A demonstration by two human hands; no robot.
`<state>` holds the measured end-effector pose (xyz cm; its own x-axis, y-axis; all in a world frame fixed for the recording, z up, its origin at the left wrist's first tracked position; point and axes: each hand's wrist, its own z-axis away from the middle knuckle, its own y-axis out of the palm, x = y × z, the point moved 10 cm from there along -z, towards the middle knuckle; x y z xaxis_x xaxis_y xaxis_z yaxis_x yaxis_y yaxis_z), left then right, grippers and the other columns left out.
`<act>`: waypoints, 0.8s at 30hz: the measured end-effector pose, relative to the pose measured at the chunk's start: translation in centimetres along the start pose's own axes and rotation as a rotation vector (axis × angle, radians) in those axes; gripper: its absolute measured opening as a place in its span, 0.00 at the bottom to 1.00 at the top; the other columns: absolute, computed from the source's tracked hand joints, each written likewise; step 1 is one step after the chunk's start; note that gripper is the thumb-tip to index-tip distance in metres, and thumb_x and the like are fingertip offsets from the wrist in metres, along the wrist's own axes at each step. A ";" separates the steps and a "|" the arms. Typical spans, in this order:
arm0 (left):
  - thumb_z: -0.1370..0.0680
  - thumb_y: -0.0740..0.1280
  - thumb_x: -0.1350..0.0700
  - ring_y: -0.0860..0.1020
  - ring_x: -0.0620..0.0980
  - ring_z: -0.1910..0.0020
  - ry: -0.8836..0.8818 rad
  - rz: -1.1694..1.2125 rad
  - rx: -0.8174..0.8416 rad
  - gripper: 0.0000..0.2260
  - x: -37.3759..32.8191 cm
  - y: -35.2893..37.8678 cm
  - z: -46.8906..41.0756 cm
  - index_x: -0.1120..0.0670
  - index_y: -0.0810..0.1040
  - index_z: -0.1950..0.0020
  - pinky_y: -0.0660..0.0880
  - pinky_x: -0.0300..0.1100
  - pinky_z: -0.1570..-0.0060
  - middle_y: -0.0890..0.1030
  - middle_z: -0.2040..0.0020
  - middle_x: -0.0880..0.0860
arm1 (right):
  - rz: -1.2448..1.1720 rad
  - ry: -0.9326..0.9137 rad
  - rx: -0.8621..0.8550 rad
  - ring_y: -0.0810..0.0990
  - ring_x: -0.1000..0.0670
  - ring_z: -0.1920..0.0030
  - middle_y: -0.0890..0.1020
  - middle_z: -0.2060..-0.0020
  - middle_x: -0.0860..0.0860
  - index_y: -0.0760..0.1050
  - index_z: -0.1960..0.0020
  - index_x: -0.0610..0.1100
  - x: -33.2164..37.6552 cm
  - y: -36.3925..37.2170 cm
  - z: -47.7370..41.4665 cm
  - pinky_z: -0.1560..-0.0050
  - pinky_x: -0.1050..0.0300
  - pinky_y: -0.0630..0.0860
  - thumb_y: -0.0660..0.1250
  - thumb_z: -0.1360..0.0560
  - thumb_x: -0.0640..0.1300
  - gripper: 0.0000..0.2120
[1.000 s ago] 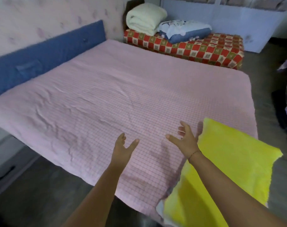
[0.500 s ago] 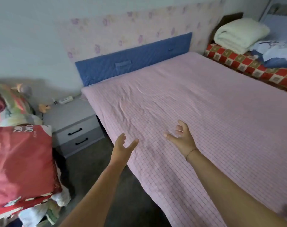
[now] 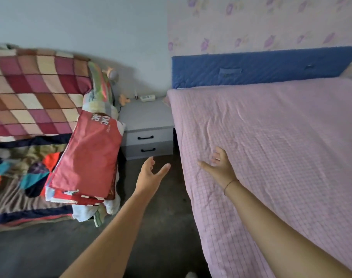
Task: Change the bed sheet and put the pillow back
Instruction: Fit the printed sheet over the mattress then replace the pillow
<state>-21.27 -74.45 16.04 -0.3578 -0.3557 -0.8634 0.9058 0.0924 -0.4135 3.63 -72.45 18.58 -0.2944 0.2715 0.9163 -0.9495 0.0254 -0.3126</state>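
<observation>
My left hand (image 3: 151,173) hangs over the dark floor (image 3: 167,217), fingers spread, holding nothing; my right hand (image 3: 221,167) is equally wide over the side edge of the pink checked cotton bed sheet (image 3: 281,157), which lies spread flat and creased toward the head. Whether it touches, I cannot tell. Left of my left hand the red rectangular fabric pillow (image 3: 86,155) leans on a heap of bedding (image 3: 84,212). I judge it light and soft, likely to sag from one corner, so I would take both long edges. Beyond stand the grey two-drawer bedside cabinet (image 3: 147,125) and blue padded headboard (image 3: 261,67).
</observation>
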 end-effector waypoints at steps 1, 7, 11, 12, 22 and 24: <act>0.25 0.69 0.41 0.68 0.50 0.29 -0.014 0.005 -0.018 0.35 0.5 -0.8 -0.6 0.52 0.59 0.23 0.66 0.43 0.36 0.67 0.26 0.51 | 0.008 -0.003 0.026 0.68 0.49 0.32 0.66 0.30 0.48 0.56 0.24 0.49 0.3 1.3 -0.8 0.37 0.56 0.68 0.73 0.28 0.51 0.39; 0.26 0.69 0.41 0.68 0.50 0.29 -0.129 0.056 -0.157 0.35 4.8 -7.5 -3.4 0.52 0.60 0.23 0.65 0.42 0.35 0.68 0.27 0.51 | 0.018 0.004 0.214 0.69 0.49 0.31 0.66 0.29 0.48 0.57 0.25 0.49 2.0 10.2 -4.3 0.39 0.58 0.69 0.73 0.28 0.49 0.37; 0.25 0.69 0.43 0.69 0.50 0.30 -0.199 0.077 -0.244 0.33 7.7 -12.4 -5.8 0.53 0.62 0.24 0.65 0.41 0.35 0.69 0.27 0.51 | 0.036 0.028 0.299 0.69 0.49 0.31 0.67 0.28 0.48 0.57 0.24 0.49 3.0 16.7 -7.1 0.34 0.52 0.69 0.73 0.28 0.50 0.39; 0.25 0.69 0.43 0.69 0.50 0.30 -0.216 0.086 -0.268 0.33 8.4 -13.7 -6.5 0.53 0.62 0.24 0.65 0.40 0.36 0.69 0.27 0.51 | 0.042 0.033 0.315 0.69 0.49 0.31 0.67 0.29 0.48 0.57 0.24 0.50 3.3 18.4 -7.7 0.35 0.53 0.69 0.73 0.28 0.50 0.38; 0.26 0.69 0.41 0.68 0.50 0.30 -0.281 0.081 -0.319 0.35 14.8 -24.3 -15.7 0.53 0.62 0.24 0.67 0.48 0.31 0.69 0.28 0.52 | 0.004 0.125 0.381 0.68 0.48 0.30 0.67 0.28 0.46 0.56 0.24 0.48 5.4 33.3 -14.9 0.34 0.51 0.67 0.74 0.29 0.51 0.40; 0.26 0.70 0.41 0.68 0.50 0.30 -0.303 0.090 -0.317 0.36 16.1 -25.8 -17.6 0.53 0.62 0.23 0.67 0.49 0.31 0.68 0.27 0.52 | -0.011 0.148 0.391 0.68 0.48 0.30 0.67 0.28 0.45 0.56 0.24 0.48 5.3 35.8 -16.2 0.34 0.51 0.67 0.74 0.29 0.50 0.40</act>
<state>-54.38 -66.23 7.72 -0.1557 -0.5855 -0.7956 0.7991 0.3989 -0.4499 -30.17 -54.48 8.16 -0.2922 0.4098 0.8641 -0.9307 -0.3299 -0.1582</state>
